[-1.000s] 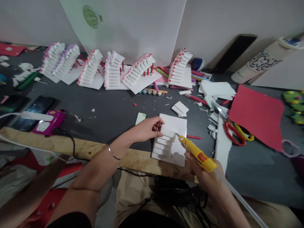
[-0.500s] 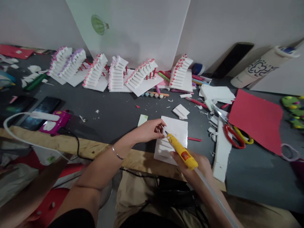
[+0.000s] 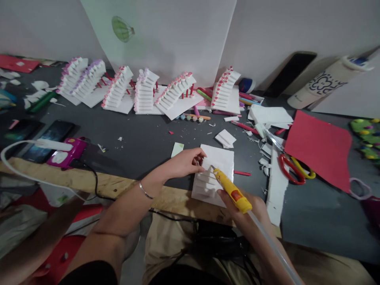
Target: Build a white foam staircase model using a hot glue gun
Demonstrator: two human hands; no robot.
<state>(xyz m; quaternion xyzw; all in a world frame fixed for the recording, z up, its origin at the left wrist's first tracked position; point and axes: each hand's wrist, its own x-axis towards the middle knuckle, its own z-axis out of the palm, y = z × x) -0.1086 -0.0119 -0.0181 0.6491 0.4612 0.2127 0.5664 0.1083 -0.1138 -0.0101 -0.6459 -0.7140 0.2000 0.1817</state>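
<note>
My right hand is wrapped round a yellow hot glue gun with a long clear glue stick out of its back end. The nozzle points at the top of a small white foam staircase. This staircase stands on a white foam board at the table's front edge. At the upper left of the steps, my left hand has its fingers curled, pinching the staircase's top end. Its fingertips partly hide that end. A small pale green card lies behind my left wrist.
Several finished white staircases line the wall. Red-and-yellow scissors, a red sheet and foam scraps lie around the board. At left are a purple power socket and phones. Another person's arm shows at lower left.
The glue gun has shifted slightly right, its nozzle now a little farther from my left fingers. My left hand stays at the top of the staircase.
</note>
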